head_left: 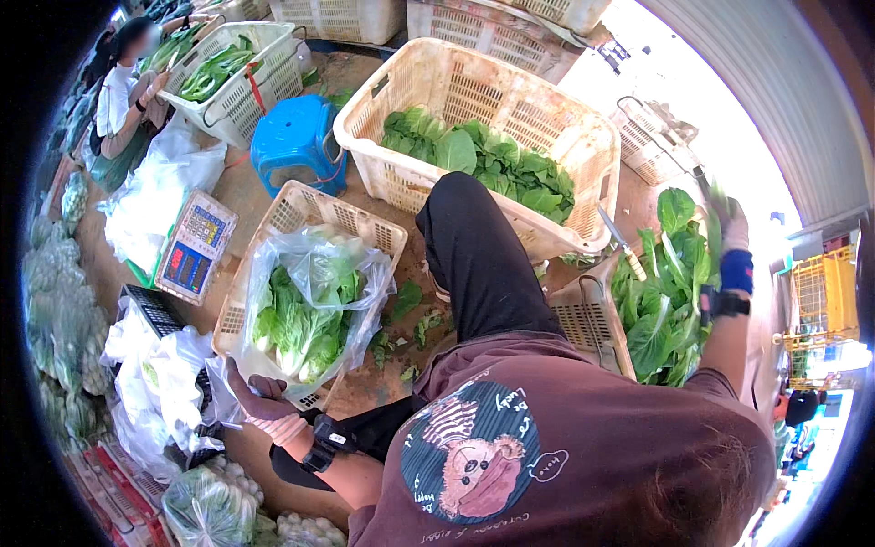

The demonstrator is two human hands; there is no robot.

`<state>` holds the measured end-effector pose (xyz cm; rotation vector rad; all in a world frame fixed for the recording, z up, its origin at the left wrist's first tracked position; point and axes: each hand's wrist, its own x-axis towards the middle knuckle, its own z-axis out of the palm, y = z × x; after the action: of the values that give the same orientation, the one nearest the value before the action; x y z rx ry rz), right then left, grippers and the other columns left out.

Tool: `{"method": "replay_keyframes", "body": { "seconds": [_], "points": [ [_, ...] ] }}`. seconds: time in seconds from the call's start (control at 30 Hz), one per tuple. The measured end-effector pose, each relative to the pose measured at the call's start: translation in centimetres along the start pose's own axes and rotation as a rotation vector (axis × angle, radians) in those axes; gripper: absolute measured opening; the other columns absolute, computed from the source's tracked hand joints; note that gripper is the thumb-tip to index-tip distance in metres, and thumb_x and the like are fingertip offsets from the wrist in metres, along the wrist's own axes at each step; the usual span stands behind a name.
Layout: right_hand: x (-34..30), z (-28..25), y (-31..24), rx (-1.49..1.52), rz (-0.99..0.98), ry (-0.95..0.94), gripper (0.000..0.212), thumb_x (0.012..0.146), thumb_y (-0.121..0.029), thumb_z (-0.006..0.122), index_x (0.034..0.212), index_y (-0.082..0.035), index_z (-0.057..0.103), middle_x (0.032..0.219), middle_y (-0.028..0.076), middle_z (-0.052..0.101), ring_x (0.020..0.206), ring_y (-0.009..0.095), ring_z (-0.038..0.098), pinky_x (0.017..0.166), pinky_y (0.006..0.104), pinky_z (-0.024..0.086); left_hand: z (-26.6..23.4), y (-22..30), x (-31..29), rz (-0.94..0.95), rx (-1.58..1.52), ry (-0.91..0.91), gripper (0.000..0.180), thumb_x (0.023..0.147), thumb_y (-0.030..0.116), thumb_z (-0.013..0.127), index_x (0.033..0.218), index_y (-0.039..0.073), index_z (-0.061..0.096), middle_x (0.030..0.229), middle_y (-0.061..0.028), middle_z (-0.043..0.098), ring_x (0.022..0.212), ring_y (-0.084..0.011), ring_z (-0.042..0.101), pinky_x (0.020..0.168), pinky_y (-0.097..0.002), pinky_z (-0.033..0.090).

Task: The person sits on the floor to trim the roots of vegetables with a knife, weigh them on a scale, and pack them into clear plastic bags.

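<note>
My left hand (264, 398), in a dark glove, is beside the near edge of a clear plastic bag (342, 283) of leafy greens (305, 324). Its index finger and thumb are spread, with nothing visible between them. The bag lies in a low cream crate (378, 228). At the right, my gloved right hand (732, 226) is at the far side of a crate heaped with long-stemmed greens (670, 292). Blur smears its fingers and a bit of green beside them, so any grip is unclear. A knife (624, 246) with a wooden handle rests at that crate's left corner.
A large cream crate (474, 87) with loose leaves stands ahead, beyond my knee. A blue stool (296, 141) and a digital scale (194, 246) stand left. White plastic bags (164, 374) lie near my left arm. Another person (123, 100) works by a crate at the far left.
</note>
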<state>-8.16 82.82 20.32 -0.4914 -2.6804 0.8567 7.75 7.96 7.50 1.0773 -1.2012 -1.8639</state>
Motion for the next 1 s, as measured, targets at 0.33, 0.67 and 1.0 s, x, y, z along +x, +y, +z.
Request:
{"method": "replay_keyframes", "body": {
  "seconds": [0.33, 0.67, 1.0],
  "points": [
    [-13.1, 29.1, -24.1, 0.225, -0.836, -0.269, 0.033, 0.083, -0.002, 0.056, 0.116, -0.004, 0.052, 0.1, 0.008, 0.056, 0.079, 0.023, 0.055, 0.073, 0.0322, 0.046, -1.4, -1.0, 3.1, -0.056, -0.176, -0.034, 0.031, 0.09, 0.037, 0.05, 0.118, 0.025, 0.057, 0.051, 0.0082, 0.023, 0.04, -0.0065, 0.022, 0.041, -0.022, 0.026],
    [-24.8, 60.2, -35.6, 0.095, -0.495, -1.307, 0.024, 0.078, -0.025, 0.057, 0.089, -0.005, 0.064, 0.085, 0.013, 0.064, 0.079, 0.024, 0.061, 0.074, 0.0365, 0.049, -1.1, -0.3, 3.1, -0.041, -0.233, -0.029, 0.045, 0.082, 0.046, 0.058, 0.111, 0.012, 0.059, 0.047, 0.0058, 0.029, 0.04, -0.0075, 0.029, 0.041, -0.0253, 0.03],
    [-10.9, 41.7, -51.4, 1.338, 0.129, -1.897, 0.037, 0.089, -0.041, 0.049, 0.095, -0.006, 0.058, 0.072, 0.011, 0.061, 0.05, 0.019, 0.046, 0.06, 0.0381, 0.045, -4.9, 3.5, 2.0, 0.125, -0.56, -0.215, 0.062, 0.087, 0.049, 0.049, 0.136, 0.013, 0.036, 0.047, 0.0083, 0.024, 0.038, -0.0031, 0.02, 0.038, -0.0202, 0.018]
  ]
}}
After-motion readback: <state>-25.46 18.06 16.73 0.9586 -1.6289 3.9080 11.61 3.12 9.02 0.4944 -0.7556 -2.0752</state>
